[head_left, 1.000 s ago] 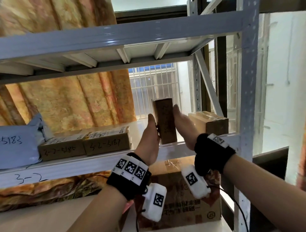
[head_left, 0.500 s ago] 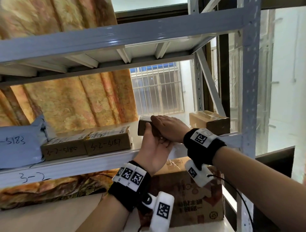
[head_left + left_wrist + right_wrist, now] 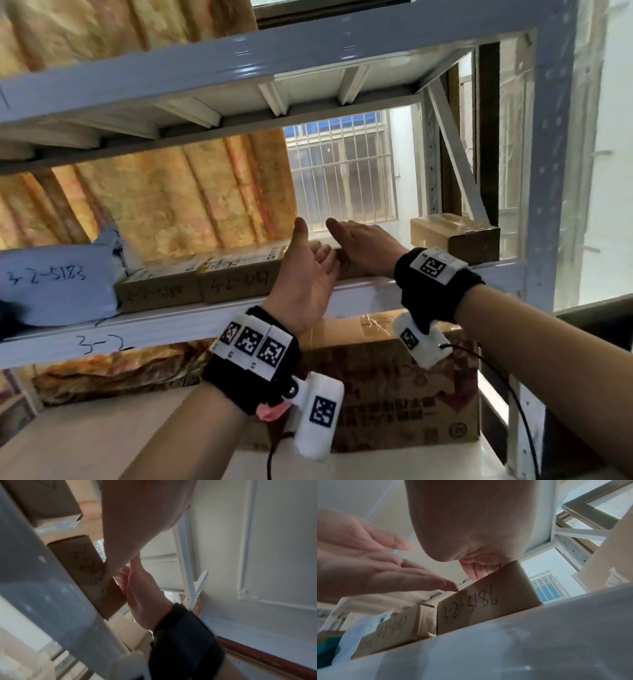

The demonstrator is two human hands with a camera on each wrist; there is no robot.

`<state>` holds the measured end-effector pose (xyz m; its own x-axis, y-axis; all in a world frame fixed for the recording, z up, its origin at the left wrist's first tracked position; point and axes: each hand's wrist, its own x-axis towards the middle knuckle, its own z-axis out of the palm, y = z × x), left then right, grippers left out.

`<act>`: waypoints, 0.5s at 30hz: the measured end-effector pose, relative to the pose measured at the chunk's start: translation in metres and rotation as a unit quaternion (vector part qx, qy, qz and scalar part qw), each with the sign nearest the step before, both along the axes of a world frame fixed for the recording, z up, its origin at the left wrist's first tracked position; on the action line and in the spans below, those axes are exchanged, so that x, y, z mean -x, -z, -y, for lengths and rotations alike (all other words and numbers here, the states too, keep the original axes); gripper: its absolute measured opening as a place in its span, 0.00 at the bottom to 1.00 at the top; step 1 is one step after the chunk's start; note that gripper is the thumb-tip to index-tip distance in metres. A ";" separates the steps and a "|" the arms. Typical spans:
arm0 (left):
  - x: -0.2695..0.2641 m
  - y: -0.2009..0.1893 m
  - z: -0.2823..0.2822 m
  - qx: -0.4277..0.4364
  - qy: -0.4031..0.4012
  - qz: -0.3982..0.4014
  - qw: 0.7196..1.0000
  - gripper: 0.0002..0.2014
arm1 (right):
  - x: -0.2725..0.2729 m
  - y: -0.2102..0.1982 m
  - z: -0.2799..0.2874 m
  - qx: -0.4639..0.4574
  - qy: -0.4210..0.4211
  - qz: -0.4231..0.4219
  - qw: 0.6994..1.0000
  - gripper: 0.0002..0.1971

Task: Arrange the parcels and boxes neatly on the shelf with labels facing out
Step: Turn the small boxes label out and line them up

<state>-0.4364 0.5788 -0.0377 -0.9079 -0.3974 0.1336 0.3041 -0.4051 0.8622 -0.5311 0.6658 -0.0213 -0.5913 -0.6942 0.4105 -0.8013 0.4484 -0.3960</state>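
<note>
A small brown box marked 3-2-5186 [image 3: 488, 601] lies flat on the 3-2 shelf [image 3: 171, 325], label facing out, right beside the box marked 3-2-5187 [image 3: 236, 284]. In the head view my hands hide most of this box [image 3: 347, 270]. My right hand [image 3: 363, 246] lies flat on its top, thumb out. To its left my left hand [image 3: 308, 270] is open, palm turned right, with its fingertips [image 3: 450, 586] at the box's top left corner. The left wrist view shows the written face of the box [image 3: 96, 577] behind the shelf beam [image 3: 42, 588].
A grey-blue mailer marked 3-2-5183 [image 3: 58, 284] and another brown box [image 3: 157, 294] stand further left on the shelf. A taped brown box [image 3: 455, 236] sits at the right end by the upright. A large carton [image 3: 394, 387] sits on the shelf below.
The box stood on end between both hands a second ago. It has been laid down flat and slid left against 3-2-5187. My left hand has let go and opened.
</note>
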 end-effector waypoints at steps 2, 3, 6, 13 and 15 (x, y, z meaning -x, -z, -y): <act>0.002 -0.013 0.003 0.044 -0.033 -0.009 0.998 0.40 | 0.002 -0.002 -0.008 0.072 0.005 0.010 0.997 0.21; 0.003 -0.019 0.004 0.062 -0.043 -0.013 0.997 0.39 | 0.005 -0.001 -0.011 0.105 0.011 0.020 0.994 0.23; 0.011 -0.031 0.009 0.166 -0.084 -0.020 0.982 0.39 | 0.015 0.007 -0.017 0.160 0.037 0.038 0.986 0.29; 0.024 -0.014 0.024 0.461 -0.135 0.083 0.873 0.40 | 0.021 0.033 -0.033 0.281 0.060 0.219 0.933 0.34; 0.028 -0.013 0.031 0.448 -0.114 0.110 0.880 0.45 | 0.019 0.034 -0.034 0.304 0.052 0.295 0.904 0.34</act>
<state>-0.4642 0.5480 -0.0248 -0.8610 -0.3979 0.3169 0.0752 0.5166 0.8529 -0.5499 0.6997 -0.0557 -0.8815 -0.3732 0.2893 -0.3358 0.0647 -0.9397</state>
